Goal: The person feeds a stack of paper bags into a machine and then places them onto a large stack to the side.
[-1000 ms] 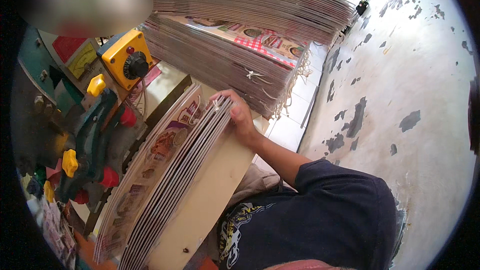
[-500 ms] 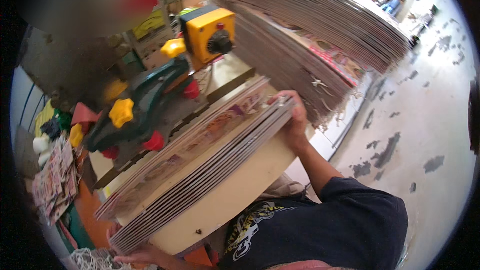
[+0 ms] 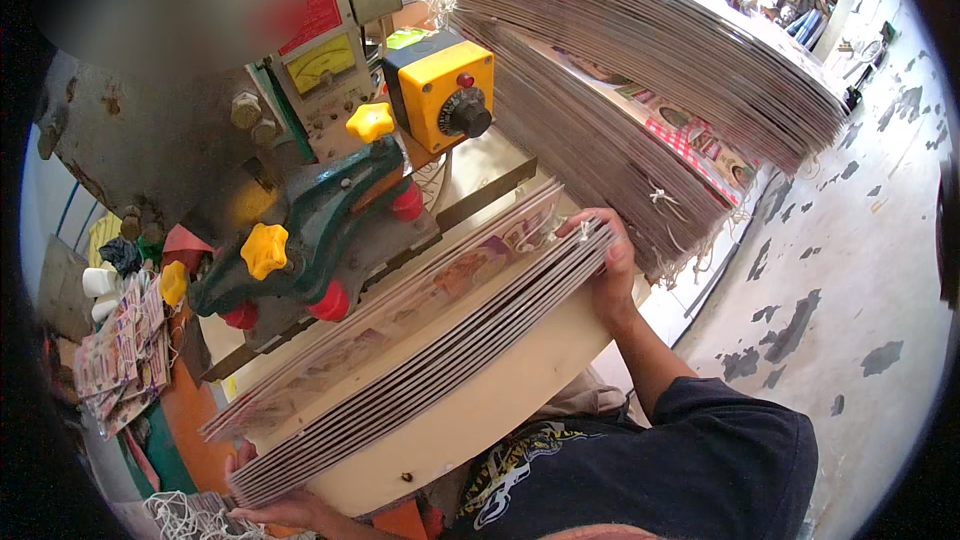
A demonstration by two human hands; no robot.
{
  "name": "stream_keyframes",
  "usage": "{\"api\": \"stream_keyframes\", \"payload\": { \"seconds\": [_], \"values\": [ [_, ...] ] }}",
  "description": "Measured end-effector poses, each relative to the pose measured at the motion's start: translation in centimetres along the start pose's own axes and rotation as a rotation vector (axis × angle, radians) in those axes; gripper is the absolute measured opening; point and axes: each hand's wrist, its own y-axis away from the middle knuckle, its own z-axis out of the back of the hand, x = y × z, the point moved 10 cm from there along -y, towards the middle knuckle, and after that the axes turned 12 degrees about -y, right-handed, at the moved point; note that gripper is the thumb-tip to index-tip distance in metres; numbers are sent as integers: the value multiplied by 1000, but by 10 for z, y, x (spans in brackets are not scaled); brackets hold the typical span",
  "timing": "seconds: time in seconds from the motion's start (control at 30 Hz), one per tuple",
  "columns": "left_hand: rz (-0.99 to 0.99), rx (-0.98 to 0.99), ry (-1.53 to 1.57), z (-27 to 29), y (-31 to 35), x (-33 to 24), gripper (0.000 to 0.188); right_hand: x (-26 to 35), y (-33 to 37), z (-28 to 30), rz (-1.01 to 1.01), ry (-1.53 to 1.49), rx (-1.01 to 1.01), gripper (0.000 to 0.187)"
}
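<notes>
A bundle of flat, folded paper bags stands on edge between my two hands, its pale layered edges facing up. My right hand grips its far right end, the fingers over the top corner beside a bit of white string. My left hand is closed around the near left end from below; part of it is hidden by the bundle. Behind it, nearly parallel, a thinner row of printed paper bags stands along the machine bed. Both rest on or just over a cream tabletop; contact underneath cannot be seen.
Behind stands a machine with a dark green clamp, yellow star knobs and red rubber feet. A yellow control box sits above. Tall stacks of flat bags rise at right. Bags and white cords lie left.
The view has shifted slightly, so everything sits a little farther right and lower. Both hands keep their hold on the bundle, which looks slightly more bowed.
</notes>
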Motion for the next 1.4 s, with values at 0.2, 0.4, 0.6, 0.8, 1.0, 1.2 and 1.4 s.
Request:
{"api": "stream_keyframes", "payload": {
  "seconds": [0.2,0.4,0.6,0.8,1.0,1.2,1.4],
  "values": [
    [-15,27,6,5,-4,3,85,1,0,-2,-24,0,-5,81],
    [42,-5,31,0,-2,7,83,-5,1,7,-27,19,-1,80],
    [-47,90,66,-3,-6,-3,96,-11,1,0,-92,-133,-10,81],
    [-82,60,106,-9,-5,-4,100,-17,1,16,-52,-52,15,79],
    [42,54,192,14,-17,26,95,-16,0,14,-64,-63,18,78],
    [43,24,210,-2,-18,28,94,-14,1,18,-54,-1,25,78],
    [11,-1,184,-6,-15,16,93,-20,3,15,-88,-12,34,75]
  ]
}}
